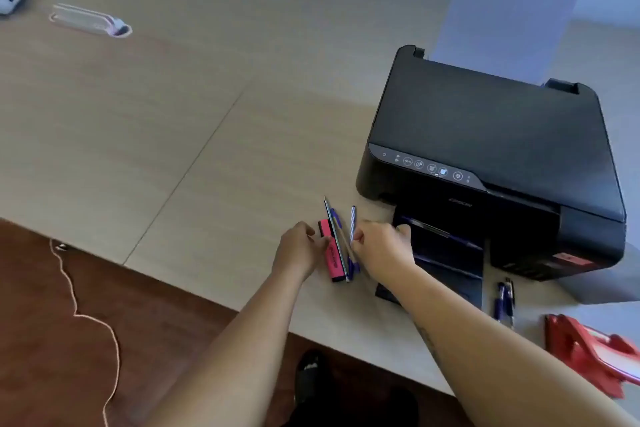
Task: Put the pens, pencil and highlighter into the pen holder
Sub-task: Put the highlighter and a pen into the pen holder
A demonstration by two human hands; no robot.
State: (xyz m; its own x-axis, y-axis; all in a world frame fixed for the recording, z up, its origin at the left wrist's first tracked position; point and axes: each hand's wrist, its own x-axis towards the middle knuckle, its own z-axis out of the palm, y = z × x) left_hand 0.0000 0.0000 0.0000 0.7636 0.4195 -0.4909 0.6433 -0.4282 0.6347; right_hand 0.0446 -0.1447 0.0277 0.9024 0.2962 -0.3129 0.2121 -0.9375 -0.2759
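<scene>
A pink highlighter (pixel 331 257), a thin pencil (pixel 333 231) and a blue pen (pixel 336 218) lie side by side on the table near its front edge. A striped blue pen (pixel 353 221) lies just to their right. My left hand (pixel 298 250) has its curled fingers against the highlighter's left side. My right hand (pixel 382 247) is curled with its fingertips on the lower end of the striped pen. Two more blue pens (pixel 504 302) lie further right. No pen holder can be made out.
A black printer (pixel 485 135) with paper upright in its rear feed stands right behind my right hand, its output tray (pixel 446 263) folded out. A red hole punch (pixel 588 354) lies at the right edge. White objects (pixel 90 21) lie far left. A cord (pixel 74 302) trails over the floor.
</scene>
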